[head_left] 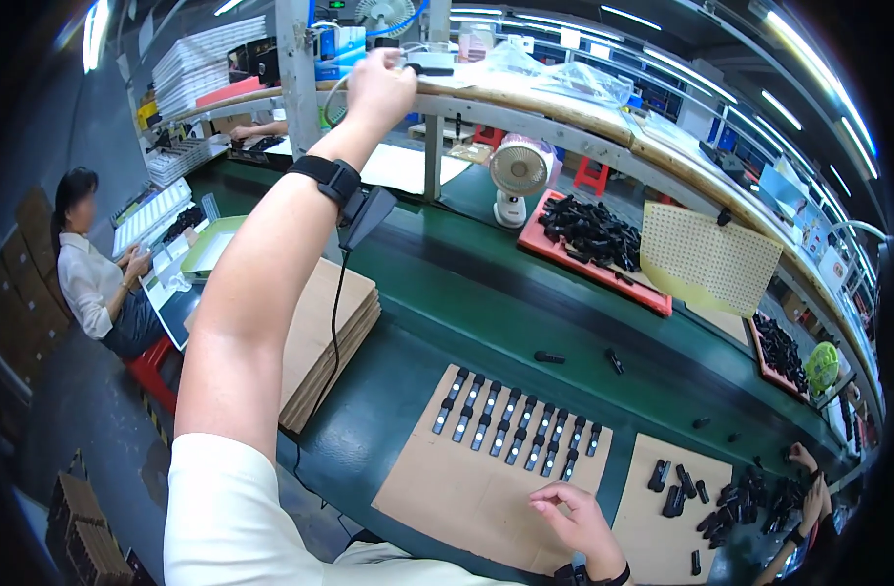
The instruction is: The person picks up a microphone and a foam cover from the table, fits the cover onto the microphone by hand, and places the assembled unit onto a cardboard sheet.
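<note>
My left arm stretches up to the overhead shelf (525,98), and my left hand (380,90) has its fingers closed beside a dark slim object (432,70); what they hold, if anything, is hidden. A black strap (328,180) with a box and hanging cable circles that wrist. Low over a cardboard sheet (447,498), my right hand (576,523) is loosely bent, fingers apart, nothing visible in it. Beyond it on this sheet lie two rows of small black stick-shaped devices (502,438) with rounded dark caps, resembling clip-on microphones, several showing a white spot.
Stacked cardboard (334,332) stands at left on the green bench (417,283). A second sheet (642,508) at right carries loose black pieces, with another person's hands (813,503) near them. Red trays (603,278) and a fan (521,171) stand behind. A seated person (95,264) is at left.
</note>
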The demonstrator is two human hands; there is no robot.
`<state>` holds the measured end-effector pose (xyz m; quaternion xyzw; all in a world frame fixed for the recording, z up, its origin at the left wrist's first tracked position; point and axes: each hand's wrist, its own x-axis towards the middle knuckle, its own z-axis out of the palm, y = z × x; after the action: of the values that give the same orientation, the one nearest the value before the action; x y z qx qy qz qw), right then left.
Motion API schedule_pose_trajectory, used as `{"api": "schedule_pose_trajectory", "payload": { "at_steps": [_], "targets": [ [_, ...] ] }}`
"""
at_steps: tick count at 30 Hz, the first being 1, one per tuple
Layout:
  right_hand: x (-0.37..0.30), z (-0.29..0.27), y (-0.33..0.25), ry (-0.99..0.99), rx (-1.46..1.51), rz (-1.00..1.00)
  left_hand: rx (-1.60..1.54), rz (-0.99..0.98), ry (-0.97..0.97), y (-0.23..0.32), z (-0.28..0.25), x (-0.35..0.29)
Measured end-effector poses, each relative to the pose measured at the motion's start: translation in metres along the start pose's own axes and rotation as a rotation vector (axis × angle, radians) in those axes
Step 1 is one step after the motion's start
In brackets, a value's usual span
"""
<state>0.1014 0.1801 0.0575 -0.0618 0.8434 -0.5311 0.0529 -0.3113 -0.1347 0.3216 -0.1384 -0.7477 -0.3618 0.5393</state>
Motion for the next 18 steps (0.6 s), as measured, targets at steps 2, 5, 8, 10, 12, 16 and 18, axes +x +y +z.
{"api": "schedule_pose_trajectory", "payload": {
  "at_steps": [2,5,8,10,12,16,18],
  "targets": [
    [0.003,-0.002,0.003,0.004,-0.014,-0.057,-0.058,0.151,0.169,-0.004,0.003,-0.009],
    [0.004,-0.013,-0.008,0.02,-0.097,-0.067,-0.222,0.199,0.079,0.05,-0.004,-0.048],
    [0.02,-0.034,-0.004,0.038,-0.199,-0.151,-0.315,0.322,-0.125,0.068,0.006,-0.094],
    [0.036,-0.055,-0.002,0.058,-0.233,-0.13,-0.331,0.452,-0.259,0.071,0.02,-0.125],
    [0.056,-0.079,0.004,0.103,-0.231,-0.077,-0.359,0.319,-0.624,0.079,0.042,-0.165],
    [0.108,-0.13,0.028,0.195,-0.44,0.027,-0.222,0.367,-1.043,0.082,0.079,-0.222],
    [0.137,-0.148,0.05,0.211,-0.496,0.0,-0.161,0.365,-1.224,0.079,0.091,-0.246]
  ]
}}
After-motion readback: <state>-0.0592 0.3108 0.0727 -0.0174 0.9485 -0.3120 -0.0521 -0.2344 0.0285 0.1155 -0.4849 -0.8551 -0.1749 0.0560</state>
